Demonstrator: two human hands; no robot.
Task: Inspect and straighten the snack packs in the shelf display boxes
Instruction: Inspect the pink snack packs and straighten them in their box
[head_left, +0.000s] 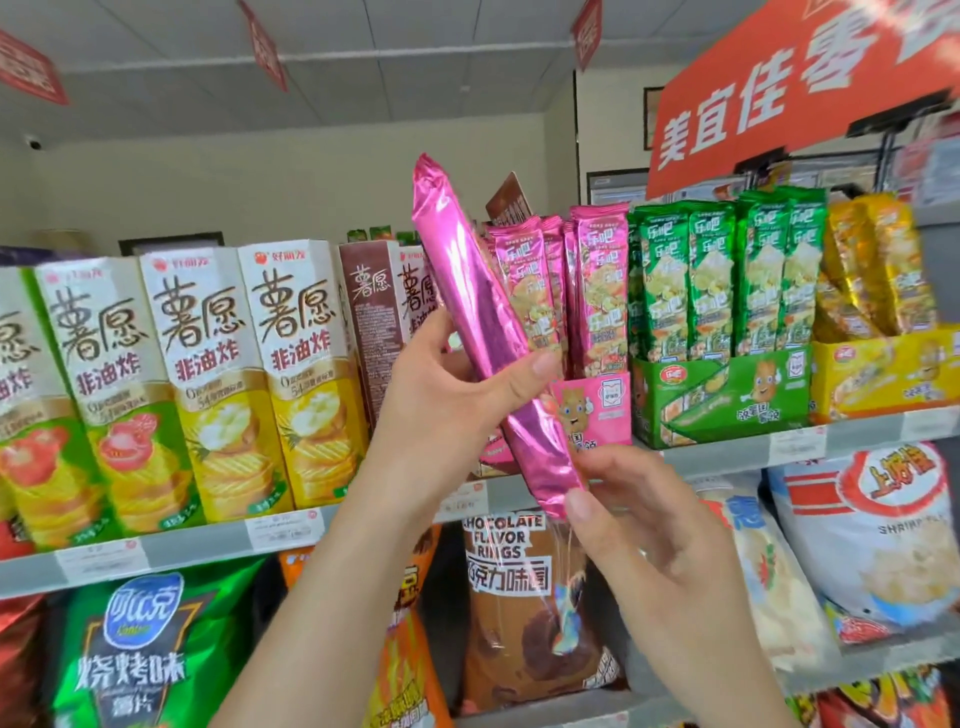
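Nearest the camera, the right hand (636, 525) pinches the bottom end of a long pink foil pack (483, 332) between thumb and fingers, its other fingers loosely curled; just above it the left hand (447, 400) is wrapped around the pack's lower middle, thumb pressed across the front face and fingers hidden behind; the pack is held in the air, tilted with its top leaning to the left, its plain back side toward the camera. Directly behind the pack's lower half stands the pink display box (592, 405) on the shelf edge (727, 447), holding several matching pink packs (597, 291) upright; the held pack is out of the box, in front of it. To the right of the pink box, touching it, a green display box (722, 395) holds green packs (727, 275) standing upright; beyond that, a yellow display box (883, 374) holds gold packs (878, 270) that lean to one side. To the left of the pink box, tall potato-crisp cartons (208, 374) stand in a row, with brown cartons (374, 312) nearest the box. Below the pink box, on the lower shelf, sits a brown bag marked chocolate flavor rings (519, 613); a green bag (140, 654) lies further left. Above and behind the green box hangs a red sign (779, 88).
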